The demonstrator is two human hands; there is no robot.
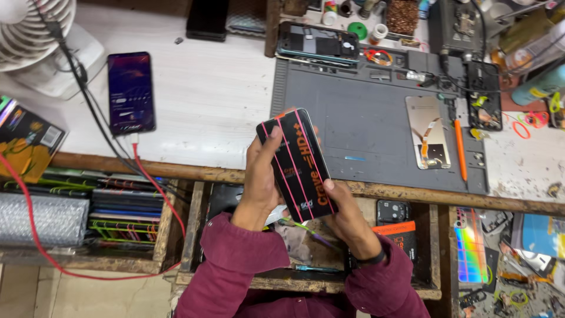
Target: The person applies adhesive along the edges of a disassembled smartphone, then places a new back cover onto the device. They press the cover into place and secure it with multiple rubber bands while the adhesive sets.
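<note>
Workbench seen from above, read left to right with the grey repair mat as landmark. Far left of the mat, a white fan and a lit phone on its red cable lie on the pale bench top. Just off the mat's lower left corner, above the open drawer, you hold a flat black box bound lengthwise with pink rubber bands. Your left hand is closed around its left edge, thumb across the face; your right hand cups the lower right corner, fingers curled beneath. On the mat's right half rest a bare display panel and an orange pen-like tool; an opened phone body sits at the mat's upper left corner. To handle the box well, keep both grips on the edges, hold it level above the drawer, and slide bands off one at a time so the lid does not spring.
</note>
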